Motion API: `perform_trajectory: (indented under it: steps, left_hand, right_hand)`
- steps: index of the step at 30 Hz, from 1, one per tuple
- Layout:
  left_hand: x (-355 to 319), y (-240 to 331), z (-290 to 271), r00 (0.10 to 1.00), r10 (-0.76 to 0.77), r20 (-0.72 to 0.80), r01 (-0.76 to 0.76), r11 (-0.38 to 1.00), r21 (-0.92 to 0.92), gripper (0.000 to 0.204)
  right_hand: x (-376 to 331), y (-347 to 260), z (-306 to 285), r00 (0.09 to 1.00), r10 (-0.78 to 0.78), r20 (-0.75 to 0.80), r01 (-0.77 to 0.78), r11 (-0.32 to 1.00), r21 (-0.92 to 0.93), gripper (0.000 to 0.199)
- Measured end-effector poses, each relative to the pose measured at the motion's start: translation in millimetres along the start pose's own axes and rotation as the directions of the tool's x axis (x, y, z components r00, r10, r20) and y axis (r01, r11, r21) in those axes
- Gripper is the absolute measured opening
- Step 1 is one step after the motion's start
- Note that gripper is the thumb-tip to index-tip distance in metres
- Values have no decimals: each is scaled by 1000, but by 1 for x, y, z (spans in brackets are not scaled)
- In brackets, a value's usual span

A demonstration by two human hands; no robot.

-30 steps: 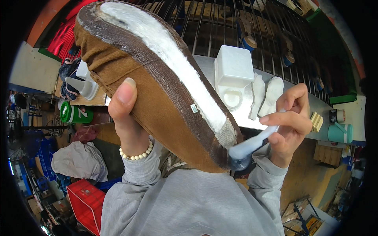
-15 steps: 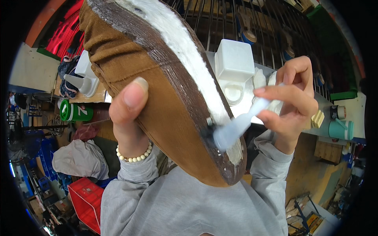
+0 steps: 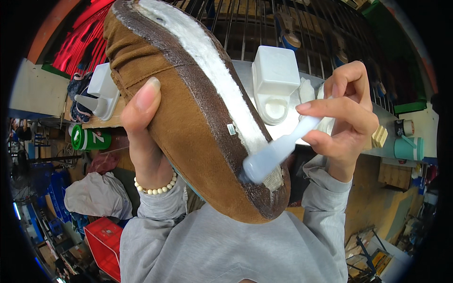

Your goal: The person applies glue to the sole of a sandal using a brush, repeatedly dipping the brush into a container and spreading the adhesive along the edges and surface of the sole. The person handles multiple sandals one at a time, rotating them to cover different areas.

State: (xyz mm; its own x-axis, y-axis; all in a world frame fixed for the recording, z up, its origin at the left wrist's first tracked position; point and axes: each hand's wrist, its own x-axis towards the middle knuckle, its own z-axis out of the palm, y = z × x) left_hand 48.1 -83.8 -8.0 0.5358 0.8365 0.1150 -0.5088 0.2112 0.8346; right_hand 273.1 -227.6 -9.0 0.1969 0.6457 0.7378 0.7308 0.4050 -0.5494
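A brown suede shoe upper is held up tilted, its underside partly facing me. A dark, wet-looking band runs round its lower edge beside a white strip along the middle. My left hand grips the upper from the left, thumb pressed on the suede; its other fingers are hidden behind. Between thumb and fingers my right hand pinches a brush with a pale, translucent handle. Its tip touches the dark band near the lower end; the bristles are mostly hidden. A small whitish tag sticks to the band.
Beyond the shoe, a white plastic dispenser with a round cup stands on the bench; a similar one is at left. Metal rack bars hold shoes behind. A green tub, a red crate and a teal container flank me.
The shoe upper has tilted a little and shifted, its far end lower and its near end slightly left. The brush tip has moved left with the dark band, and my left hand has shifted left.
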Motion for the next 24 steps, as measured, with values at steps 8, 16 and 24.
perform_trajectory:
  steps: [8,16,24]
  left_hand:
    - [9,1,-7,964,-265,25,259,914,-311,54]
    - [3,-17,-17,849,-525,65,516,795,-318,54]
    - [-13,-33,-14,746,-654,121,633,642,-433,56]
  right_hand:
    - [3,6,1,995,-68,75,59,990,125,52]
    - [23,10,21,984,-86,157,43,964,262,52]
    - [41,27,60,978,-163,128,79,863,499,44]
